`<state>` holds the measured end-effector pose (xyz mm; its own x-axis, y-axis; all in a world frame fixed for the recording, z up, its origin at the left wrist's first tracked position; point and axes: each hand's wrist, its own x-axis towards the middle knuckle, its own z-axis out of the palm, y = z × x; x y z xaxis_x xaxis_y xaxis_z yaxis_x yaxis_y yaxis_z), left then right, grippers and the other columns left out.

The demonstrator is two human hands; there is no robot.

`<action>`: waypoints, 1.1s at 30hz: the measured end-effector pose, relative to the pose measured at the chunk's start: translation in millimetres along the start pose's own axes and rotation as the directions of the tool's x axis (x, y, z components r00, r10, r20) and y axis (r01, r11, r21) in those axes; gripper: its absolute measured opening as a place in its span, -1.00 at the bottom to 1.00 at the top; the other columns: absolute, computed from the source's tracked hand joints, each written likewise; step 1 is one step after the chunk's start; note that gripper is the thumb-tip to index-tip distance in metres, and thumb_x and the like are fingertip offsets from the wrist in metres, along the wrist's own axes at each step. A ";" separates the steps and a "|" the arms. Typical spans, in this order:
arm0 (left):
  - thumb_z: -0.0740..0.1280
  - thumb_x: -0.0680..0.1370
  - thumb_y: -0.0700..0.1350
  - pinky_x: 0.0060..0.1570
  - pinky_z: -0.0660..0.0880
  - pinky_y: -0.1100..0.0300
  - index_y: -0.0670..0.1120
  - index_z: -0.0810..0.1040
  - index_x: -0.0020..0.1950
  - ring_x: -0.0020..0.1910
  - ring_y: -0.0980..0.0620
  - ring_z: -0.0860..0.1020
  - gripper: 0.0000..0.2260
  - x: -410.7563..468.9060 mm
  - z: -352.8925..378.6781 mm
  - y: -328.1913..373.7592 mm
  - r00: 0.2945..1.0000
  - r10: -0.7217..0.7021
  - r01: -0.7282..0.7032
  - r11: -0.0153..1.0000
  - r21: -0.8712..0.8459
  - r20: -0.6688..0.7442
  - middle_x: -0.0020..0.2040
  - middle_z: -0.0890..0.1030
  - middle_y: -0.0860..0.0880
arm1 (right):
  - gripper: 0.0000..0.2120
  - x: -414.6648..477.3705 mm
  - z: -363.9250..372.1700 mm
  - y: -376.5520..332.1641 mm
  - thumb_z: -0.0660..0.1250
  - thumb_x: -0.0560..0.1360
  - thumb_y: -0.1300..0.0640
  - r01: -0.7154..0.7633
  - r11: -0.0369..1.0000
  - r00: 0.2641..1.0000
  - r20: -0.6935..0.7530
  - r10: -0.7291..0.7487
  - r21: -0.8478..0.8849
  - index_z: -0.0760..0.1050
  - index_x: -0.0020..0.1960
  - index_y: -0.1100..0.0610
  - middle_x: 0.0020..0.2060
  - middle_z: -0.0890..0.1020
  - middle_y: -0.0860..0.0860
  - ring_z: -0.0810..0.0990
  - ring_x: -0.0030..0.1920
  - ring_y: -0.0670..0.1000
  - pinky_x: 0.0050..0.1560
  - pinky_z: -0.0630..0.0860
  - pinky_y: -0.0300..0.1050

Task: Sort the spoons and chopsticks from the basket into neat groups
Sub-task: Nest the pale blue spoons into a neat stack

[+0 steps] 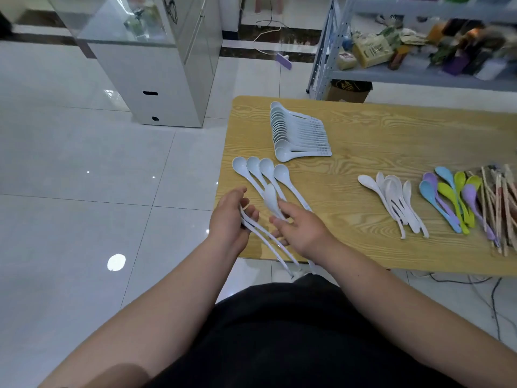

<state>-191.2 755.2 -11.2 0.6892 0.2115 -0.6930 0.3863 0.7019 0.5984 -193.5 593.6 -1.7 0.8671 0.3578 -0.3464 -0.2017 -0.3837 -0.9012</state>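
Observation:
Several long pale-blue spoons [260, 168] fan out at the wooden table's [377, 135] near left corner. My left hand [230, 219] grips their handles at the table edge. My right hand [300, 229] holds one more pale spoon [271, 198], bowl up, over the fan. A neat overlapping row of pale-blue spoons [298, 133] lies further back. To the right lie white spoons [397, 201], then coloured spoons [450, 201] in blue, purple and green, then chopsticks [500, 208] at the right edge. No basket is in view.
A white cabinet with glass top [156, 77] stands on the tiled floor to the left. A metal shelf [419, 51] with packed goods stands behind the table. Cables [481, 289] trail on the floor under the table's right side.

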 end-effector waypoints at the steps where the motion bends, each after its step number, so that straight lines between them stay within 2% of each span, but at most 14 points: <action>1: 0.40 0.56 -0.09 -0.20 0.61 0.15 -0.11 0.62 0.10 -0.15 -0.04 0.60 -0.84 -2.2 -1.1 1.3 1.000 -0.001 0.001 1.000 0.015 0.028 -0.01 0.54 -0.11 | -0.57 1.0 0.8 -5.8 0.27 0.63 0.08 0.024 1.000 1.000 -0.016 -0.024 0.011 0.43 0.29 -0.45 0.15 0.60 -0.22 0.71 -0.13 -0.15 -0.15 0.67 -0.16; 3: 0.37 0.59 -0.11 -0.08 0.66 0.01 -0.14 0.59 0.16 -0.09 -0.10 0.68 -0.81 -7.3 0.0 3.0 0.994 -0.004 0.001 1.000 0.030 0.109 0.00 0.60 -0.15 | -0.58 1.0 4.8 -15.5 0.25 0.62 0.04 0.093 0.995 0.996 0.006 -0.093 -0.037 0.43 0.15 -0.55 0.03 0.63 -0.28 0.69 -0.12 -0.20 -0.21 0.64 -0.25; 5: 0.35 0.60 -0.11 0.05 0.64 -0.18 -0.18 0.56 0.20 -0.05 -0.16 0.69 -0.78 -11.3 1.7 4.1 0.985 0.001 -0.009 0.999 0.045 0.175 -0.02 0.63 -0.19 | -0.70 -0.1 11.5 -20.1 0.21 0.62 -0.04 0.130 0.980 0.991 0.054 -0.123 -0.149 0.50 0.10 -0.48 -0.02 0.62 -0.24 0.67 -0.12 -0.18 -0.22 0.67 -0.16; 7: 0.34 0.62 -0.10 -0.07 0.65 -0.04 -0.17 0.55 0.26 -0.15 -0.10 0.67 -0.75 -13.4 1.9 5.2 0.978 0.010 -0.020 0.999 0.046 0.207 -0.06 0.59 -0.16 | -0.75 0.2 18.5 -19.0 0.17 0.64 -0.06 0.091 0.984 0.994 0.080 -0.079 -0.154 0.54 0.13 -0.39 0.03 0.58 -0.15 0.70 -0.17 -0.09 -0.22 0.69 -0.04; 9: 0.35 0.63 -0.08 -0.16 0.61 0.08 -0.14 0.55 0.26 -0.20 -0.02 0.65 -0.76 -14.1 0.7 6.1 0.974 0.019 -0.032 0.998 0.053 0.226 -0.05 0.57 -0.11 | -0.73 -0.6 22.9 -16.3 0.15 0.65 -0.06 0.030 0.991 0.995 0.096 -0.018 -0.132 0.51 0.25 -0.32 0.11 0.55 -0.10 0.73 -0.21 -0.06 -0.24 0.68 -0.08; 12: 0.40 0.59 -0.14 -0.20 0.61 0.10 -0.15 0.54 0.14 -0.25 -0.02 0.64 -0.84 -13.1 -0.3 6.9 0.966 0.053 -0.078 0.993 0.088 0.254 -0.12 0.60 -0.09 | -0.73 -4.1 25.7 -14.5 0.26 0.60 -0.05 -0.017 1.000 0.995 0.099 0.014 0.024 0.39 0.29 -0.16 0.02 0.62 -0.10 0.74 -0.21 0.03 -0.30 0.66 -0.08; 14: 0.42 0.54 -0.19 -0.13 0.62 0.11 -0.15 0.54 0.09 -0.24 -0.03 0.68 -0.85 -11.0 0.0 9.0 0.973 0.066 -0.076 0.996 0.037 0.221 -0.15 0.61 -0.09 | -0.57 -4.1 20.2 -12.6 0.41 0.48 -0.09 -0.130 0.963 0.988 0.115 0.105 0.237 0.31 0.24 -0.05 -0.02 0.67 0.00 0.75 -0.17 0.15 -0.30 0.64 -0.02; 16: 0.43 0.53 -0.20 -0.09 0.63 0.12 -0.15 0.54 0.08 -0.20 -0.02 0.71 -0.84 -6.8 1.1 11.9 0.982 0.070 -0.066 0.997 -0.029 0.177 -0.11 0.59 -0.09 | -0.46 -6.0 8.6 -8.0 0.49 0.41 -0.10 -0.277 0.896 0.952 0.223 0.208 0.346 0.35 0.27 0.02 0.02 0.69 0.12 0.74 -0.15 0.17 -0.26 0.63 0.00; 19: 0.43 0.53 -0.18 -0.09 0.64 0.14 -0.16 0.53 0.08 -0.17 -0.01 0.71 -0.83 1.4 5.8 11.5 0.991 0.053 -0.040 0.994 -0.105 0.127 -0.07 0.57 -0.11 | -0.58 -13.2 -5.4 4.7 0.44 0.52 0.09 -0.399 0.866 0.852 0.471 0.230 0.299 0.44 0.33 0.14 -0.04 0.69 0.13 0.65 -0.27 0.03 -0.27 0.61 -0.05; 22: 0.44 0.54 -0.16 -0.12 0.64 0.13 -0.16 0.52 0.12 -0.15 -0.02 0.72 -0.80 9.2 13.2 8.0 0.993 0.008 0.004 0.995 -0.103 0.115 -0.04 0.57 -0.12 | -0.69 -12.6 -14.8 16.8 0.34 0.59 0.16 -0.489 0.802 0.779 0.585 0.225 0.342 0.48 0.31 0.17 -0.23 0.58 0.02 0.48 -0.42 -0.09 -0.35 0.52 -0.16; 24: 0.44 0.54 -0.16 -0.12 0.65 0.09 -0.16 0.54 0.09 -0.11 -0.05 0.71 -0.82 15.5 17.2 7.4 0.990 -0.050 0.057 0.997 -0.054 0.131 -0.02 0.57 -0.12 | -0.70 -6.0 -25.1 20.6 0.30 0.59 0.09 -0.515 0.788 0.771 0.584 0.254 0.337 0.49 0.29 0.16 -0.34 0.45 -0.04 0.32 -0.49 -0.13 -0.44 0.38 -0.24; 27: 0.43 0.53 -0.15 -0.01 0.65 -0.06 -0.16 0.54 0.01 -0.02 -0.11 0.67 -0.86 26.9 21.1 12.2 0.971 -0.143 0.127 0.987 0.097 0.190 0.01 0.56 -0.13 | -0.52 10.1 -41.3 25.0 0.24 0.55 -0.25 -0.472 0.861 0.817 0.461 0.346 0.190 0.59 0.19 0.12 -0.43 0.34 -0.05 0.21 -0.50 -0.09 -0.49 0.26 -0.23; 30: 0.41 0.47 -0.14 0.10 0.60 -0.25 -0.12 0.52 0.03 -0.02 -0.14 0.69 -0.82 41.5 26.6 19.0 0.954 -0.207 0.132 0.939 0.317 0.217 0.02 0.59 -0.14 | -0.41 29.7 -57.4 30.7 0.10 0.46 -0.46 -0.387 0.922 0.880 0.292 0.376 -0.019 0.66 -0.01 -0.04 -0.46 0.39 -0.04 0.29 -0.49 -0.04 -0.46 0.35 -0.16; 33: 0.30 0.54 -0.24 -0.05 0.66 -0.14 -0.07 0.55 0.07 0.00 -0.16 0.69 -0.85 59.0 34.5 23.0 0.962 -0.216 0.107 0.861 0.497 0.168 0.12 0.61 -0.13 | -0.54 51.0 -77.4 38.9 0.10 0.46 -0.44 -0.229 0.939 0.936 0.207 0.285 -0.258 0.62 -0.06 -0.17 -0.46 0.47 -0.14 0.44 -0.43 -0.12 -0.31 0.48 -0.11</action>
<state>-120.6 760.3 -24.4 0.6824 -0.0626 -0.7283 0.7109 0.2888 0.6412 -121.9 530.9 -34.2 0.6596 0.4019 -0.6351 -0.2702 -0.6618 -0.6993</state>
